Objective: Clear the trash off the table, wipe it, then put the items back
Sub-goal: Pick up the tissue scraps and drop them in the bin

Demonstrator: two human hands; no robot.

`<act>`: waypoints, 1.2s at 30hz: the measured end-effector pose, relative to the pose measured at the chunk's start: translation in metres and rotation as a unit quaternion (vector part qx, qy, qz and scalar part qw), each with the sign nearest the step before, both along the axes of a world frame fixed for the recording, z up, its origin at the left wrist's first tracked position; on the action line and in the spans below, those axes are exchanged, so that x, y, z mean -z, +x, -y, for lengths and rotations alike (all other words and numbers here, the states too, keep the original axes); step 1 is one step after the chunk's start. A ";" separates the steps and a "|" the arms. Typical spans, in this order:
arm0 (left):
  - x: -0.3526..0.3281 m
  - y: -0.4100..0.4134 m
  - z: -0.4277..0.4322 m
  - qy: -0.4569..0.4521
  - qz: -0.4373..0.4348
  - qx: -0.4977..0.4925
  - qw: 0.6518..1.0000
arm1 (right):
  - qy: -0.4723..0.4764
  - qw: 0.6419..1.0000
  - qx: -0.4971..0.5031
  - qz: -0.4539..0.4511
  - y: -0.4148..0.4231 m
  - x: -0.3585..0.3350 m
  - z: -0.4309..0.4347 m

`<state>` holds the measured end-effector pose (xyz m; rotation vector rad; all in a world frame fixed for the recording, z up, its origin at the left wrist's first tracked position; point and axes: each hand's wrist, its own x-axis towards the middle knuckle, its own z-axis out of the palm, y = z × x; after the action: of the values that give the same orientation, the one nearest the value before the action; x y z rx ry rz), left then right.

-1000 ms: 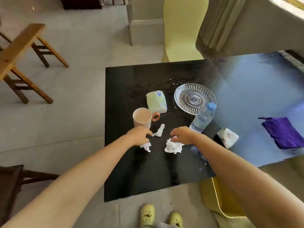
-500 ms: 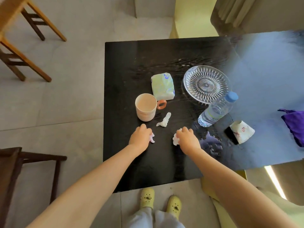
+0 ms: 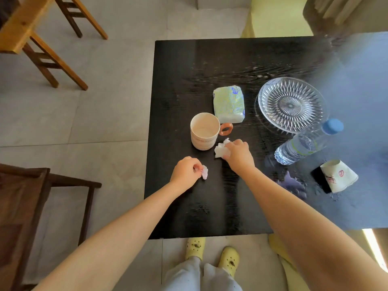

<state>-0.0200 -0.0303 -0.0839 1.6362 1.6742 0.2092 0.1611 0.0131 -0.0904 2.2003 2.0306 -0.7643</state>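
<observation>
My left hand [image 3: 185, 172] pinches a small crumpled tissue scrap [image 3: 204, 172] just above the black table [image 3: 178, 80]. My right hand [image 3: 238, 153] is closed on a bigger wad of white tissue [image 3: 221, 149] right beside the cream mug [image 3: 204, 131] with an orange handle. Behind the mug lies a tissue pack [image 3: 228, 103]. To the right stand a cut-glass plate [image 3: 290, 103] and a water bottle [image 3: 306, 142] with a blue cap. A tipped paper cup [image 3: 338, 175] lies at the right, near a spilled wet patch [image 3: 292, 183].
Wooden chairs [image 3: 42, 38] stand on the tiled floor to the left, and a dark one [image 3: 31, 196] is close at the lower left. A yellow-covered chair [image 3: 277, 15] is beyond the table. My feet in yellow clogs [image 3: 212, 250] stand at the table's near edge.
My right hand moved forward, with its wad, onto the loose tissue twist by the mug; that twist is now under it. My left hand kept its scrap and stayed put. The camera tilted down.
</observation>
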 end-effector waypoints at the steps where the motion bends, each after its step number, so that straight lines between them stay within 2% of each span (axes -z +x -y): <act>1: -0.001 -0.001 0.000 -0.002 0.008 -0.006 1.000 | 0.019 1.000 -0.001 0.011 -0.003 0.003 0.003; 4: -0.004 -0.002 0.000 -0.009 0.025 -0.016 1.000 | 0.024 0.999 -0.027 0.014 -0.005 0.007 0.013; 7: -0.011 0.004 0.000 -0.010 0.051 -0.018 0.998 | 0.009 0.994 0.039 -0.099 0.001 -0.002 0.019; 10: -0.024 0.017 -0.004 -0.012 0.098 -0.023 0.995 | -0.018 0.960 0.147 -0.237 0.012 -0.025 0.026; 15: -0.050 0.050 -0.010 0.006 0.171 0.000 0.985 | -0.034 0.929 0.178 -0.322 0.041 -0.052 0.046; 18: -0.062 0.075 -0.010 0.019 0.196 0.030 0.980 | -0.052 0.894 0.206 -0.395 0.059 -0.072 0.060; 22: -0.079 0.113 -0.010 0.049 0.193 0.040 0.979 | -0.052 0.820 0.289 -0.491 0.087 -0.098 0.077; 24: -0.088 0.134 -0.008 0.060 0.192 0.064 0.978 | -0.031 0.798 0.330 -0.503 0.105 -0.110 0.087; 29: -0.109 0.190 0.005 0.058 0.190 0.131 0.971 | 0.027 0.824 0.327 -0.462 0.154 -0.124 0.110; 33: -0.123 0.244 0.014 0.061 0.193 0.173 0.964 | 0.054 0.819 0.348 -0.453 0.201 -0.139 0.125; 36: -0.132 0.285 0.023 0.051 0.207 0.202 0.956 | 0.071 0.834 0.364 -0.408 0.242 -0.152 0.134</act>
<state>0.2647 -0.0533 0.0480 1.8215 1.0085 0.4050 0.4030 -0.1212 0.0616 3.1347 1.3535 -1.9608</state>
